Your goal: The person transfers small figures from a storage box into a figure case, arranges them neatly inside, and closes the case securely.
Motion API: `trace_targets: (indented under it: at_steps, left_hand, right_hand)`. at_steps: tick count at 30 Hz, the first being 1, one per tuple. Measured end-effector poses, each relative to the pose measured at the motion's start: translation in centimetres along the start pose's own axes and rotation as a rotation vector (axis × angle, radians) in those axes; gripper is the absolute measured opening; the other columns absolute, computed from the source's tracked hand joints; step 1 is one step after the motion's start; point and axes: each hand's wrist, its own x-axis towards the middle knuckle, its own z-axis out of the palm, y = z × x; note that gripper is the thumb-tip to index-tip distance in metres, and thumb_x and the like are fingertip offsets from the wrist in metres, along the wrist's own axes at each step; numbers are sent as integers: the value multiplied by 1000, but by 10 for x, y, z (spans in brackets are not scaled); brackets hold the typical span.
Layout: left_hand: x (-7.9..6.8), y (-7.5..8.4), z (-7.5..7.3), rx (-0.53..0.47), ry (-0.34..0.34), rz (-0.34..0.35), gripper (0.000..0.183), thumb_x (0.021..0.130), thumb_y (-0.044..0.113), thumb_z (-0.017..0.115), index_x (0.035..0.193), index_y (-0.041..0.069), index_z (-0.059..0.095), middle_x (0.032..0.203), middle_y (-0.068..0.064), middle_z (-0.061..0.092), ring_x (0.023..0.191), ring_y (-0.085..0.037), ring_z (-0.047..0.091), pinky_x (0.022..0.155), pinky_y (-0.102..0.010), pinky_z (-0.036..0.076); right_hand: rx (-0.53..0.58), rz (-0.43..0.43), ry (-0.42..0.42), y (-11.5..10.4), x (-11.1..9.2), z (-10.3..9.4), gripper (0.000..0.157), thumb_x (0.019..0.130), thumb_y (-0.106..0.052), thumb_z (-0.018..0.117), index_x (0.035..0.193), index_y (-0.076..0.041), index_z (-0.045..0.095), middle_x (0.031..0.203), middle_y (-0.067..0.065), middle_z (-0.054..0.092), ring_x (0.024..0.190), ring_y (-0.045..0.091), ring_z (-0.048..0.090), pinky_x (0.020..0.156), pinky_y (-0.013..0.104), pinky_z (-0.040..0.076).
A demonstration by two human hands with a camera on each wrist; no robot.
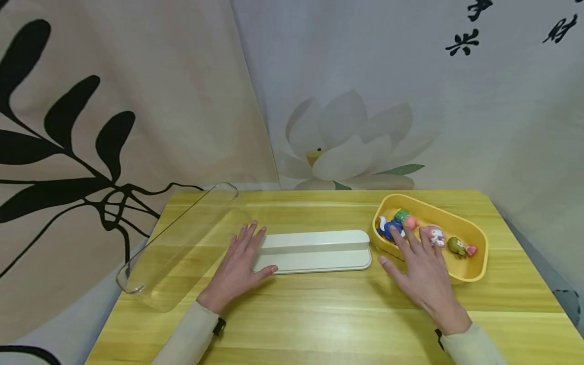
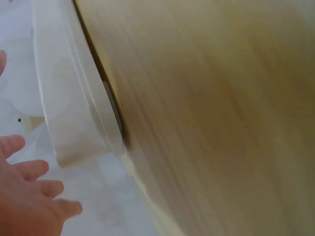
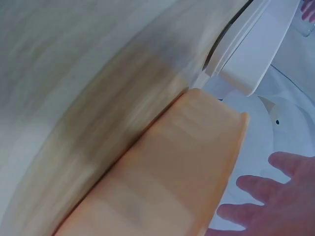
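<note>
My left hand (image 1: pixel 234 276) hovers with spread fingers at the left end of a long white plastic base (image 1: pixel 315 261) with a raised bar along it. To its left lies a long clear plastic cover (image 1: pixel 184 248). My right hand (image 1: pixel 422 276) is spread over the front left side of a yellow tray (image 1: pixel 440 215), fingertips overlapping its inside. In the tray are several small toy figures: a blue one (image 1: pixel 388 228), a green and pink one (image 1: pixel 406 218), a pink and white one (image 1: pixel 435 234) and an olive one (image 1: pixel 458 246). Neither hand grips anything.
Everything rests on a wood-grain table (image 1: pixel 315 319). Behind it hangs a cloth backdrop (image 1: pixel 191 101) printed with dark leaves and a pale flower. The clear cover reaches the table's left edge, and the yellow tray stands near the back right.
</note>
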Motion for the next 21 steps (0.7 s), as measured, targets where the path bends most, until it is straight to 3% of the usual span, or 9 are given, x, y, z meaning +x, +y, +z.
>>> trace_targets:
  at_steps: [4,9,21]
  left_hand:
    - [0,-2,0,-146,-20,-42,96,92,56,73,165,15,27,174,-8,14,158,-36,11,124,-62,22]
    - [0,-6,0,-254,-30,-70,96,91,51,77,165,15,27,174,-7,13,158,-35,11,123,-61,26]
    - [-1,-15,0,-334,-45,-63,95,91,44,80,165,15,28,172,-12,17,154,-40,23,118,-65,32]
  right_hand:
    - [53,-22,15,-4,-1,1,74,102,-53,56,162,-14,36,165,23,31,153,50,18,114,78,21]
    - [110,-39,2,-14,-3,3,75,102,-51,58,163,-15,34,167,20,30,156,44,14,119,73,19]
    - [141,-76,-63,-37,-2,12,77,102,-55,57,164,-18,32,168,17,28,154,46,21,119,69,26]
